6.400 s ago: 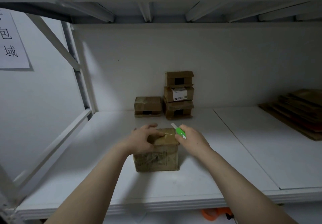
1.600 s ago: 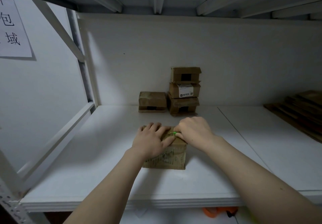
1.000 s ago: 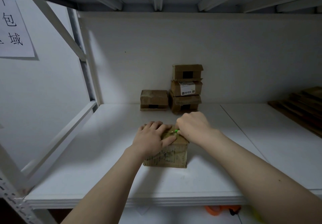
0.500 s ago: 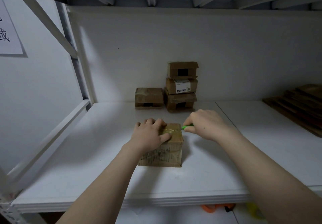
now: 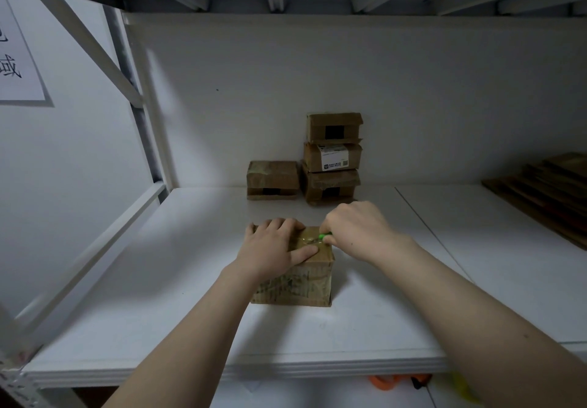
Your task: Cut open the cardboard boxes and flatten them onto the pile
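A small taped cardboard box [image 5: 295, 283] stands at the centre of the frame on the white shelf [image 5: 158, 280]. The left hand [image 5: 273, 248] presses flat on its top, fingers straight, its grip holding nothing. The right hand [image 5: 355, 233] has its grip curled round a green cutter [image 5: 325, 235] at the top's right side. Behind stand a stack of three boxes [image 5: 332, 156] and a single box [image 5: 272, 180] just left of it. A flattened cardboard pile [image 5: 546, 185] lies at the right edge.
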